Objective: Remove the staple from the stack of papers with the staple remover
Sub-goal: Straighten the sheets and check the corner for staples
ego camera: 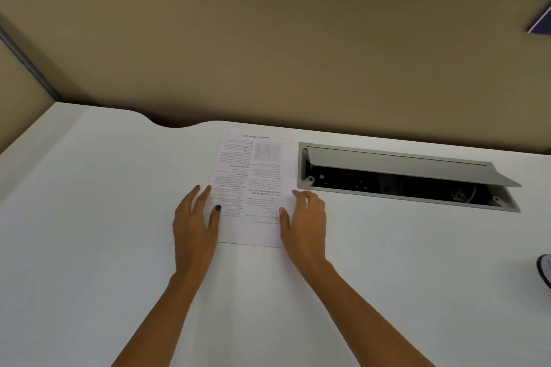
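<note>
A stack of papers [253, 188] lies flat on a white table [89, 217], close to the table's far edge and about midway along it, with its printed text upside down to the person wearing the camera. The far short side of the sheets nearly meets the far edge of the table, where a tan partition wall [268, 53] rises behind it. The person's left hand [195, 222] rests on the left side of the papers near their near-left corner, fingers spread and flat, the thumb lying on the printed page; it grasps nothing. The right hand [304, 217] sits at the right side of the papers near their near-right corner, fingers loosely curled and touching the sheet's edge, the thumb on the page; it too is unclenched and holds nothing. Both bare forearms reach in from the near edge of the table. Just beside the right side of the papers, set into the table near its far edge, is a long grey cable box [408, 176] with its lid propped up and a dark interior showing cables. At the right edge of the table, well apart from the papers, a dark object [545, 272] is partly cut off by the frame, and what it is cannot be told. No staple can be made out on the sheets at this size.
</note>
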`<state>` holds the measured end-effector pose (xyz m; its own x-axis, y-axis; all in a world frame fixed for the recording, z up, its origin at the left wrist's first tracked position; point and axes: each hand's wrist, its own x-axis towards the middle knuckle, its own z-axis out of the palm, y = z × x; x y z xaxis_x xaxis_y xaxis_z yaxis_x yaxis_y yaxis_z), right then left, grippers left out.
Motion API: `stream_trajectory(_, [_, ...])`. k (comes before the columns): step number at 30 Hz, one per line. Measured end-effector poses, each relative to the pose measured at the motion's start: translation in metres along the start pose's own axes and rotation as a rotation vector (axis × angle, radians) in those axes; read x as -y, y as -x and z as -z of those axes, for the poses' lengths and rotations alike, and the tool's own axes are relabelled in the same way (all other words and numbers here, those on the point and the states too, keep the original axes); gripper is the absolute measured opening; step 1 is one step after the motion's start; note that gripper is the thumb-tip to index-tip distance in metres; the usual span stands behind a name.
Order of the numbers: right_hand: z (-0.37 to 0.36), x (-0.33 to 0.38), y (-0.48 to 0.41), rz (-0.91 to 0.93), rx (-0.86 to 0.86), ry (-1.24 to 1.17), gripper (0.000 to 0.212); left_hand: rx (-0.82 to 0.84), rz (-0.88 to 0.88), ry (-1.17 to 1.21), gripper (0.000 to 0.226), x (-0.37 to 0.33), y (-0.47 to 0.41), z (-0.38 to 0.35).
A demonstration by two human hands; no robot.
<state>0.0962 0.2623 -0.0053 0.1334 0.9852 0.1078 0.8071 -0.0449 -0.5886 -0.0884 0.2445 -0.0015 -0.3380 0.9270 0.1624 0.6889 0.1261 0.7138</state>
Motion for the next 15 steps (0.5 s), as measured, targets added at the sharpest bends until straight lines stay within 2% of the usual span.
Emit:
stream_trajectory(3, [-0.009,-0.004,0.015,0.112,0.109,0.047,0.056,0.097,-0.177,-0.251,0.049,0.003,0.014,-0.008])
stream_trajectory(6, [-0.021,-0.01,0.022,0.149,0.167,0.118,0.06,0.203,-0.184,-0.411,0.065,0.003,0.024,-0.014])
stream_trajectory(11, [-0.029,-0.012,0.021,0.14,0.162,0.148,0.059,0.235,-0.174,-0.458,0.078,0.002,0.025,-0.018])
stream_trajectory(15, [-0.025,-0.012,0.023,0.126,0.15,0.056,0.06,0.248,-0.177,-0.453,0.084,-0.001,0.025,-0.018])
